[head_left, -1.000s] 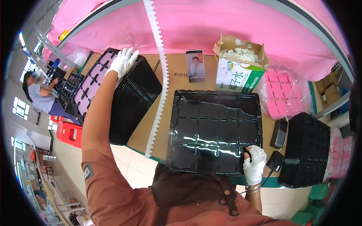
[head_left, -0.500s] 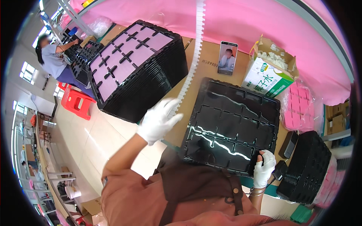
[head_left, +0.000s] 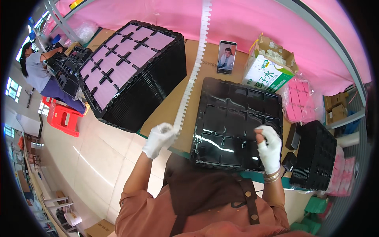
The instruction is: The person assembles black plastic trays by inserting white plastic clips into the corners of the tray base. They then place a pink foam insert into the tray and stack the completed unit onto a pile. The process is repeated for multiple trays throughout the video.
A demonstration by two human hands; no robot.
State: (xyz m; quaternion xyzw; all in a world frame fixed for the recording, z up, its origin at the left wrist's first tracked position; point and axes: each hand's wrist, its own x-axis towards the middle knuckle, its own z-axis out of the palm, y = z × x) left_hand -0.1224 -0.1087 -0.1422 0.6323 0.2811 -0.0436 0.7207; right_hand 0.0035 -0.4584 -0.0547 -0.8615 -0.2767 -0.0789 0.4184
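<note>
A long white strip with toothed edges (head_left: pixel 192 75) hangs down across the cardboard-covered table. My left hand (head_left: pixel 160 141), in a white glove, is closed at the strip's lower end, fingers pinched together. Before me lies a glossy black plastic tray (head_left: pixel 225 114) with rows of shallow compartments. Over its right part hovers my right hand (head_left: pixel 270 150), gloved with bare fingertips showing, fingers bent and thumb apart, nothing visible in them.
At left rises a tall stack of black trays (head_left: pixel 154 91), pink sheet on top. Behind my tray stand a phone (head_left: pixel 226 57) and an open carton of white pieces (head_left: pixel 268 73). More black trays (head_left: pixel 316 156) stand right. A co-worker (head_left: pixel 35 65) works far left, near red stools (head_left: pixel 65 118).
My left hand has closed at the strip's end. My right hand has lifted off the tray's near right corner and moved farther over it. The whole view has shifted slightly.
</note>
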